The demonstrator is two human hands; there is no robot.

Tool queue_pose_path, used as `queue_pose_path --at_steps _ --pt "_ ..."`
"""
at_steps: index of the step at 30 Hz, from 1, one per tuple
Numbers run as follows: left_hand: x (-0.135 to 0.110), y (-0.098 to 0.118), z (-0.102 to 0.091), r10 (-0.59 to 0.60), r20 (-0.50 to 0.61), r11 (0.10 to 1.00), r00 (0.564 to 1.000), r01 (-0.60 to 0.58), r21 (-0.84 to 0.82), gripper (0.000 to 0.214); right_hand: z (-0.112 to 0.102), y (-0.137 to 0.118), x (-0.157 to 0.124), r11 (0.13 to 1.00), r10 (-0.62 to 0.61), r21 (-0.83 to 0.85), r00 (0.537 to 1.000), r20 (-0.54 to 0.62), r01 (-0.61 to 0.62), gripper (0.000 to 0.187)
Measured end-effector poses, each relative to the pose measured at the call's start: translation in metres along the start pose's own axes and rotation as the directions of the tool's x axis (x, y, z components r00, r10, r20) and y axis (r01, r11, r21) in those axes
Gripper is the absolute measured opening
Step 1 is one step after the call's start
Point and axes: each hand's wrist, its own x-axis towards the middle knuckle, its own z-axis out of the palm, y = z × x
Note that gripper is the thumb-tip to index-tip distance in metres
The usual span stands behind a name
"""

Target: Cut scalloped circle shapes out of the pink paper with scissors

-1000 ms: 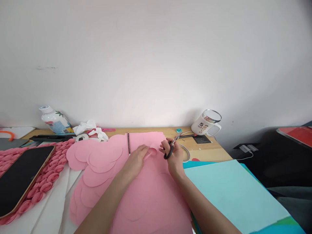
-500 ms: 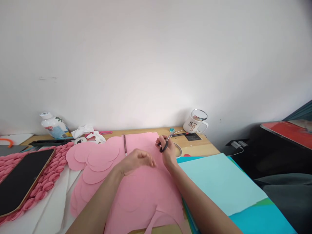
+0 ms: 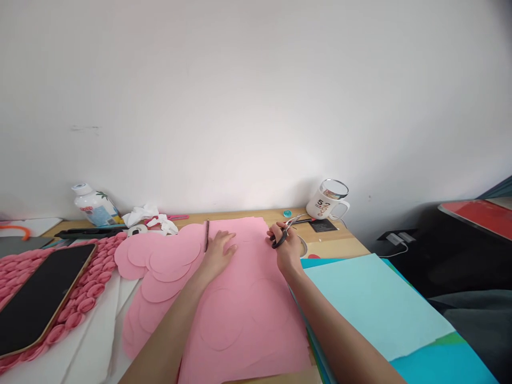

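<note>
My right hand (image 3: 287,249) is closed around the black handles of a pair of scissors (image 3: 280,239), whose metal blades point away toward the mug. Fingers spread, my left hand (image 3: 218,253) rests on the pink paper (image 3: 256,336), holding nothing. Faint circle outlines show on that paper. A dark pencil (image 3: 207,236) lies on it just beyond my left fingers. To the left of my left forearm, overlapping cut pink paper circles (image 3: 172,261) are heaped up.
A phone (image 3: 44,293) lies on a pink ruffled mat (image 3: 86,304) at left. Behind stand a white bottle (image 3: 96,205) and crumpled tissues (image 3: 150,216). At right are a white mug (image 3: 322,205), a tape roll (image 3: 304,247) and light blue paper (image 3: 372,304).
My left hand has come down and opened onto the pink paper, further from me. The cut paper strip near the front edge is gone from view. The scissors stay in my right hand.
</note>
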Motion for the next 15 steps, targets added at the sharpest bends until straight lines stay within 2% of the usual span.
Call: queue_pose_path --at_steps 6,15 --pt "0.000 -0.012 0.008 -0.008 -0.068 0.958 0.998 0.027 0.285 0.039 0.002 -0.005 -0.003 0.999 0.038 -0.001 0.997 0.063 -0.038 0.029" --pt "-0.004 -0.011 0.009 -0.011 -0.057 0.893 0.998 0.036 0.448 0.046 -0.005 -0.006 0.001 0.994 0.027 -0.106 0.994 0.104 -0.016 0.036"
